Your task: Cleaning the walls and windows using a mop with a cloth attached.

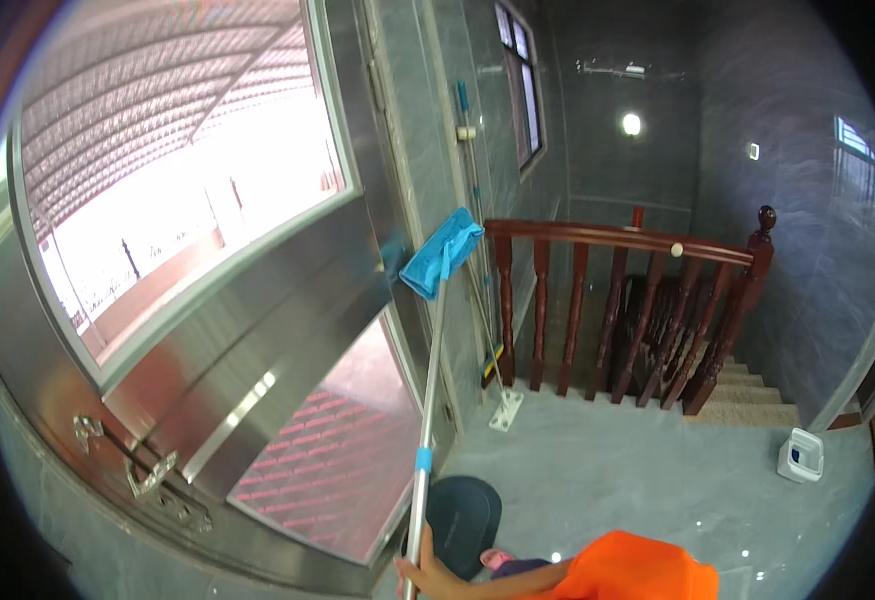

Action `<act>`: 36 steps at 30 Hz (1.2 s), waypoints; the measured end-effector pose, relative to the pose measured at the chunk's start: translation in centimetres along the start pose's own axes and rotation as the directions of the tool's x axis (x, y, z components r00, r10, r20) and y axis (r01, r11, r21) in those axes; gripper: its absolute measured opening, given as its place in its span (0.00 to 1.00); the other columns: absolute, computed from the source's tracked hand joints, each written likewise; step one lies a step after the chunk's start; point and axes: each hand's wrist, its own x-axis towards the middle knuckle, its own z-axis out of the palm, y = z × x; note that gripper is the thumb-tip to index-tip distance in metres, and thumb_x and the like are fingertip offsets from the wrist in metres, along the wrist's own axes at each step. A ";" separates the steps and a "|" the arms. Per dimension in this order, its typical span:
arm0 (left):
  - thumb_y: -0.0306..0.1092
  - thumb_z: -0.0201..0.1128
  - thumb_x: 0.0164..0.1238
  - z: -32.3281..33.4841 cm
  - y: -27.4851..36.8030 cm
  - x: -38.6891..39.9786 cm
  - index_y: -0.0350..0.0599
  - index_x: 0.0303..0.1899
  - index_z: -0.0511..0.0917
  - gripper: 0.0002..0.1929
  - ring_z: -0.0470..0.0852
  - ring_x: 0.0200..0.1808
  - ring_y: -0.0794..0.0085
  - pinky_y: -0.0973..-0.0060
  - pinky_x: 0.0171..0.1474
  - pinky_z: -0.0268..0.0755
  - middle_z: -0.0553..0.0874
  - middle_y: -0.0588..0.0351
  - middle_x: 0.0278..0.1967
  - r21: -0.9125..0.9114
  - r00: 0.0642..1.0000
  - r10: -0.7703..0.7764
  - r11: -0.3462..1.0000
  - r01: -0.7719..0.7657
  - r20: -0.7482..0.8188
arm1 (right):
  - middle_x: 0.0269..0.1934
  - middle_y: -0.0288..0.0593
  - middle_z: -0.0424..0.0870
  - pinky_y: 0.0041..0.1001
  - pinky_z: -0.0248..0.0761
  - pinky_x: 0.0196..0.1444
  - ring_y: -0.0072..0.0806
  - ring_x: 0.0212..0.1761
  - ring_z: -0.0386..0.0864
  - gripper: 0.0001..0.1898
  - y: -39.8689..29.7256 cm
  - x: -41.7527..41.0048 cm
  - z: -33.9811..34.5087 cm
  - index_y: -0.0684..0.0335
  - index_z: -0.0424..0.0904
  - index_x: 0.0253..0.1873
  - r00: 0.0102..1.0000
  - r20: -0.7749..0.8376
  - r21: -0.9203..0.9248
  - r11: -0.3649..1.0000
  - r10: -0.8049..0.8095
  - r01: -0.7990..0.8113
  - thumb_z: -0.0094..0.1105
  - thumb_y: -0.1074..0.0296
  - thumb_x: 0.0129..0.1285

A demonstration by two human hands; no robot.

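Note:
My right hand (433, 576) is wrapped around the lower part of a silver mop pole (434, 375) at the bottom of the view. A light-blue collar (424, 459) joins the pole's sections. At the raised upper end is a flat mop head in a bright blue cloth (443, 253), beside the edge of the metal door frame. A blue reflection shows in the metal next to it; whether the cloth touches the surface I cannot tell. The metal door (257, 315) with glass panes fills the left side. My left hand is out of view.
A dark oval mat (467, 517) lies by the door. Another flat mop (507, 409) and a long-handled tool with a yellow-edged head (493, 361) lean near the wall. Beyond are a wooden balustrade (617, 238) and descending stairs (745, 397). A white bucket (801, 456) stands at right.

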 end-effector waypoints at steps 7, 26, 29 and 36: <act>0.41 0.51 0.63 1.6 7.1 5.3 0.34 0.44 0.72 0.17 0.78 0.35 0.53 0.62 0.35 0.66 0.78 0.38 0.34 -0.039 0.967 0.197 0.978 -0.206 -0.159 | 0.23 0.40 0.70 0.34 0.67 0.21 0.27 0.20 0.71 0.19 -5.1 4.8 -2.1 0.61 0.66 0.54 0.911 -0.268 -0.057 0.949 -0.313 0.309 0.50 0.65 0.58; 0.42 0.49 0.66 -1.9 52.5 32.4 0.35 0.35 0.68 0.15 0.69 0.13 0.75 0.77 0.17 0.59 0.71 0.56 0.15 -0.083 0.709 0.603 0.738 -0.670 -0.367 | 0.20 0.41 0.67 0.34 0.71 0.15 0.29 0.13 0.69 0.21 -68.4 35.1 -14.0 0.55 0.45 0.57 0.547 0.087 0.057 0.553 -0.832 0.831 0.42 0.58 0.65; 0.44 0.48 0.67 -1.7 51.9 33.4 0.36 0.36 0.68 0.17 0.69 0.12 0.74 0.76 0.16 0.58 0.70 0.56 0.13 0.012 0.804 0.499 0.852 -0.524 -0.324 | 0.24 0.48 0.71 0.39 0.75 0.19 0.35 0.18 0.75 0.24 -68.4 36.0 -15.0 0.66 0.46 0.56 0.657 0.007 -0.247 0.635 -0.754 0.732 0.43 0.58 0.64; 0.39 0.50 0.64 5.0 37.1 32.2 0.37 0.36 0.72 0.12 0.71 0.17 0.77 0.77 0.20 0.61 0.73 0.59 0.15 -0.037 0.918 0.285 0.951 -0.306 -0.277 | 0.15 0.47 0.71 0.31 0.72 0.14 0.34 0.12 0.74 0.19 -53.9 41.7 -19.1 0.72 0.67 0.26 0.724 0.014 0.021 0.724 -0.689 0.689 0.48 0.59 0.61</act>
